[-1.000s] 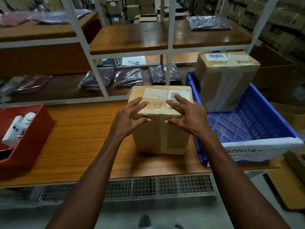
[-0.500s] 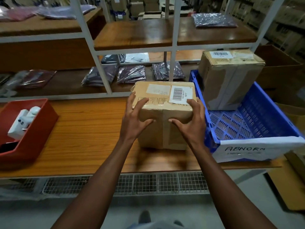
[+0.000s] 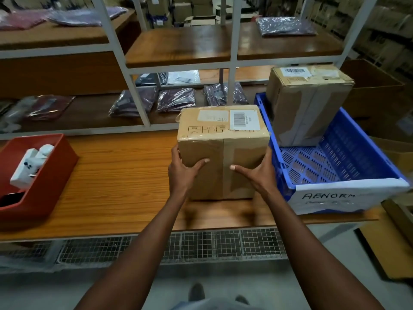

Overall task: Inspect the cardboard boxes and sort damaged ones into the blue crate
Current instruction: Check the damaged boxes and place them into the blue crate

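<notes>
Head camera: I watch a taped cardboard box (image 3: 223,151) stand on the wooden table (image 3: 111,175), just left of the blue crate (image 3: 366,153). The left hand (image 3: 182,173) grips its near left corner, thumb across the front face; the right hand (image 3: 260,173) clasps the near right corner the same way, pressed close to the crate's left wall. Open tabletop lies between the box and the red bin (image 3: 44,175) at the left edge, and a narrow bare strip runs along the table's near edge. White shelf posts (image 3: 143,108) rise just behind the box. In the crate's far end a second box (image 3: 306,106) stands, its tape wrinkled; the near part of the crate floor lies bare behind a white label (image 3: 335,198) reading "ABNORM". The red bin holds white objects (image 3: 31,164). Bagged garments (image 3: 176,99) lie on the far shelf.
</notes>
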Tool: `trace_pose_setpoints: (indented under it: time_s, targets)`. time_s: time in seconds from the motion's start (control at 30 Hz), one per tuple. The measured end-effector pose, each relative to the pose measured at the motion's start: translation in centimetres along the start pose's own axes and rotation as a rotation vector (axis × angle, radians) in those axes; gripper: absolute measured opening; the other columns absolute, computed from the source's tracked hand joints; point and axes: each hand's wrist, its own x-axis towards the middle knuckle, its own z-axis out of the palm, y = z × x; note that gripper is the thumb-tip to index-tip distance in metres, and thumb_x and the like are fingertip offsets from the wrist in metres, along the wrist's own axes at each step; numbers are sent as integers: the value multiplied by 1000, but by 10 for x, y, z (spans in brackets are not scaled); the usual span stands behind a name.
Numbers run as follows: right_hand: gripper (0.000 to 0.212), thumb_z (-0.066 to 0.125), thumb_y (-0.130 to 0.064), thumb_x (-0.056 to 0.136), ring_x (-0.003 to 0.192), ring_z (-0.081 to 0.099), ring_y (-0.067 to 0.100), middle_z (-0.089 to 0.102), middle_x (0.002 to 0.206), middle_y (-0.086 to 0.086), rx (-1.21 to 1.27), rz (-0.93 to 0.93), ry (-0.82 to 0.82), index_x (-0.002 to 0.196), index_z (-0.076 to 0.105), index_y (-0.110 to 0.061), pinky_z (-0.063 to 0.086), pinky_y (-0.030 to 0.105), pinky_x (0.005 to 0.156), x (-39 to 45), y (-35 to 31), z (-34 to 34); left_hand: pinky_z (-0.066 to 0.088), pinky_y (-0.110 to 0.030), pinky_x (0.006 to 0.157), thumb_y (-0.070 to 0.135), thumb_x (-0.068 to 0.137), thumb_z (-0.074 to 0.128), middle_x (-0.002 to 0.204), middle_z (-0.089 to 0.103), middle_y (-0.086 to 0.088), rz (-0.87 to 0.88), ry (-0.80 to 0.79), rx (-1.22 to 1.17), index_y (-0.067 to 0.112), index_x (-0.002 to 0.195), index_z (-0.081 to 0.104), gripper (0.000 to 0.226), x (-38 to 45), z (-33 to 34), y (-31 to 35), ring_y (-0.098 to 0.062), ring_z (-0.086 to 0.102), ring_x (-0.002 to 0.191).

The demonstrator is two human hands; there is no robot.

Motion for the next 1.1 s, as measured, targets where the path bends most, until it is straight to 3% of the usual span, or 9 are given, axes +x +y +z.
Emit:
trace_pose_setpoints:
  time_s: [0.07, 0.27, 0.47, 0.57, 0.7, 0.77, 0.87, 0.97, 1.1]
  targets:
    - [123, 100, -29, 65, 144, 45, 24, 47, 156, 4, -63, 48, 51, 161, 25, -19, 41, 29, 107, -5, 3, 2, 59, -24, 78, 42, 75, 93, 113, 59, 24, 18, -1, -3, 27, 147, 45, 88, -3, 2, 1, 11, 59, 97]
    - [99, 93, -56, 67, 125, 59, 27, 61, 141, 3, -152, 3, 183, 148, 44, -26, 49, 44, 99, -2, -7, 7, 57, -32, 83, 56, 75, 89, 132, 64, 1, 15, 55, -5, 21, 147, 45, 91, 8, -2, 7, -20, 66, 117]
    - [87, 83, -69, 71, 121, 58, 28, 61, 133, 3, -74, 107, 237, 141, 47, -31, 50, 52, 102, 5, -3, 12, 38, -48, 113, 42, 54, 104, 173, 19, -6, 56, -260, 192, 41, 164, -11, 159, 6, -5, -12, -31, 33, 151]
    - [83, 81, -70, 73, 121, 56, 29, 58, 125, -1, -118, 114, 240, 138, 45, -33, 49, 57, 104, 9, -1, 19, 32, -50, 122, 45, 54, 104, 177, 5, -2, 74, -292, 186, 41, 162, -21, 165, 2, -7, -19, -29, 23, 158]
    - [101, 87, -58, 74, 138, 45, 37, 47, 148, 2, -213, 8, 90, 154, 27, -41, 35, 66, 115, 12, 0, 28, 23, -40, 120, 44, 68, 97, 177, 5, 2, 115, -228, 179, 36, 168, -2, 140, 2, -4, -22, -24, 14, 161]
    - [114, 90, -61, 67, 153, 21, 43, 8, 173, 5, -367, -75, -94, 158, 22, -53, 20, 67, 122, 8, 5, 32, 23, -37, 117, 44, 74, 93, 177, 10, -1, 112, -222, 189, 37, 168, 14, 123, 5, -1, -22, -20, 12, 160]
    - [114, 87, -72, 61, 157, -8, 48, -38, 166, -8, -579, -155, -281, 156, 25, -62, 7, 70, 122, 0, 12, 31, 28, -47, 121, 43, 78, 90, 174, 22, -6, 94, -249, 211, 39, 161, 38, 98, 16, 0, -21, -24, 13, 160]
    - [122, 80, -82, 61, 153, -23, 53, -47, 161, -14, -739, -178, -433, 158, 9, -64, 7, 78, 117, 1, 19, 24, 35, -57, 119, 47, 80, 88, 170, 29, -7, 106, -266, 209, 43, 152, 50, 82, 22, 2, -19, -31, 23, 158]
    - [113, 70, -86, 69, 153, -23, 52, -36, 167, -15, -784, -126, -455, 159, 4, -63, 7, 77, 118, 3, 24, 22, 45, -48, 116, 49, 81, 87, 168, 32, -3, 123, -253, 186, 37, 142, 64, 67, 26, 8, -16, -25, 37, 152]
